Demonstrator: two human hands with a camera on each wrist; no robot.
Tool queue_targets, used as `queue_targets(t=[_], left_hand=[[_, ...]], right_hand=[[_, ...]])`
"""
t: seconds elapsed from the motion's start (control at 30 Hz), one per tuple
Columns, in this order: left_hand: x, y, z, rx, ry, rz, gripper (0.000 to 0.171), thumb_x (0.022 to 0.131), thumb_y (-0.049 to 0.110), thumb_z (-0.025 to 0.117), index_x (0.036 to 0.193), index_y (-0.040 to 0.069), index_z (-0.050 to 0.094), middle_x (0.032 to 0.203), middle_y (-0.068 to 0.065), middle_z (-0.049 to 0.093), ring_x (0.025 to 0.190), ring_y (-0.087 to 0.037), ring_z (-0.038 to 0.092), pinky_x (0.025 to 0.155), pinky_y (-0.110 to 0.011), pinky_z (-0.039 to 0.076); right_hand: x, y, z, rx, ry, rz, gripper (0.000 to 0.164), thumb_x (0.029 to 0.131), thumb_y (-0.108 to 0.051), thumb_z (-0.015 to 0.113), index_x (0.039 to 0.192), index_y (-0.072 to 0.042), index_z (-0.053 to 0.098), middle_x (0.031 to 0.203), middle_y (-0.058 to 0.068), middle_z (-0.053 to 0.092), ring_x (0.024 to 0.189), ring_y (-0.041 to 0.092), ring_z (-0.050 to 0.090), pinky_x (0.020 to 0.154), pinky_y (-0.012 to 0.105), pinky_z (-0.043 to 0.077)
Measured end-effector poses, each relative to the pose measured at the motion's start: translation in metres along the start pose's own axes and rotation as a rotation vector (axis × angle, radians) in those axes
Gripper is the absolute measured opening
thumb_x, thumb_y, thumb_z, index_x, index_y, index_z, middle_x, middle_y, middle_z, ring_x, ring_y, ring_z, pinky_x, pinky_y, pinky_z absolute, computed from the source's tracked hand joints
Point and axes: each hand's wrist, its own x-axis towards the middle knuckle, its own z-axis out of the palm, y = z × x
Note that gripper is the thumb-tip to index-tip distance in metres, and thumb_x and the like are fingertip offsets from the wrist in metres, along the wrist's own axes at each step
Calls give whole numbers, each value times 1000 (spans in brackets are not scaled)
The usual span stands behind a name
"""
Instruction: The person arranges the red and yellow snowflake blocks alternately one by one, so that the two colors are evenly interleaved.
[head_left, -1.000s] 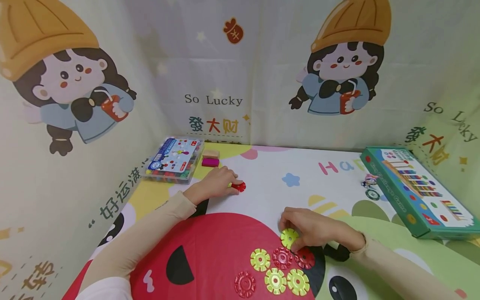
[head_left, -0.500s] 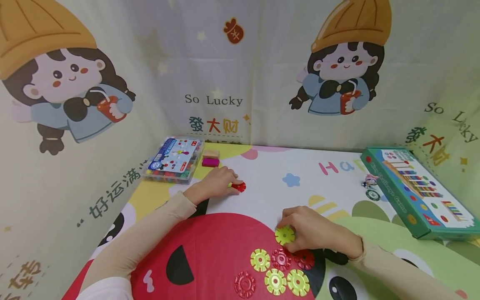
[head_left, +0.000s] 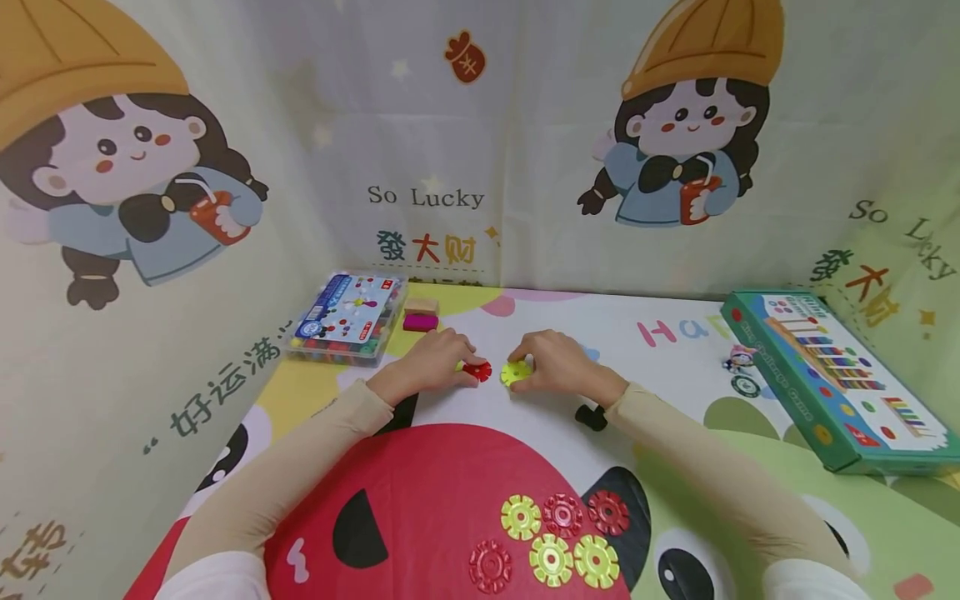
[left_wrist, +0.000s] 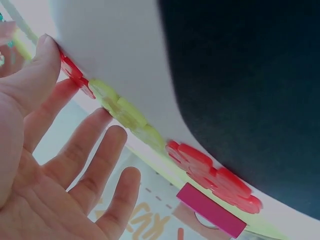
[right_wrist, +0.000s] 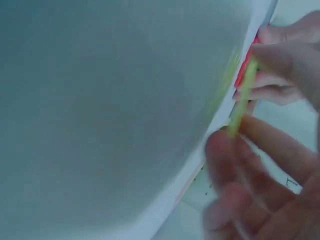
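Observation:
My left hand (head_left: 433, 363) pinches a red notched plastic disc (head_left: 482, 372) between thumb and index finger at the back middle of the table. In the left wrist view this red disc (left_wrist: 72, 72) ends a row lying on the surface, beside a yellow disc (left_wrist: 120, 107) and another red disc (left_wrist: 215, 175). My right hand (head_left: 561, 362) pinches a yellow notched disc (head_left: 513, 372) by its edges, a small gap right of the red one. Seen edge-on in the right wrist view, the yellow disc (right_wrist: 242, 102) is tilted between thumb and fingers.
Several loose discs lie at the front, among them a yellow disc (head_left: 521, 517) and a red disc (head_left: 608, 512). A clear plastic case (head_left: 345, 312) stands back left, near a magenta block (head_left: 421, 322) and a wooden block (head_left: 422, 307). A green box (head_left: 840, 383) lies right.
My right hand has carried the yellow disc from above the loose discs at the front, back and leftward to beside the left hand. The left hand has stayed in place on the red disc.

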Motion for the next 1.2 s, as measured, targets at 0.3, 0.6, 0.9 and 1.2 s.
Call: queue_targets(t=[0.3,0.6,0.9,1.2], left_hand=[[1,0,0,7,-16,0,50,79,48,70,126,33,61,123,1,63,110,-17,53,91,-34,43],[8,2,-3,-8,-6,26,60,77,48,73,132,29,57,124,5,63,109,-16,55,88,-37,43],[26,29,-2,-80,-90,86,64,82,49,67,139,29,48,130,2,56,118,-17,48,98,-42,39],[27,35,-1,-53,-88,79,54,84,49,65,134,32,53,121,2,55,108,-13,47,85,-35,39]], right_hand=[[18,0,4,-21,-101,-4,40,74,-36,80,107,-15,74,100,3,67,83,14,60,69,28,49],[-15,-26,3,-80,-46,-18,51,73,-42,79,118,-19,69,108,1,64,94,14,60,73,30,53],[-89,-90,10,47,-360,-446,54,77,-59,65,126,-35,60,106,-13,54,97,-3,47,75,14,43],[-107,-96,11,33,-314,-371,40,76,-55,69,110,-34,68,96,-14,55,87,-5,47,68,14,42]])
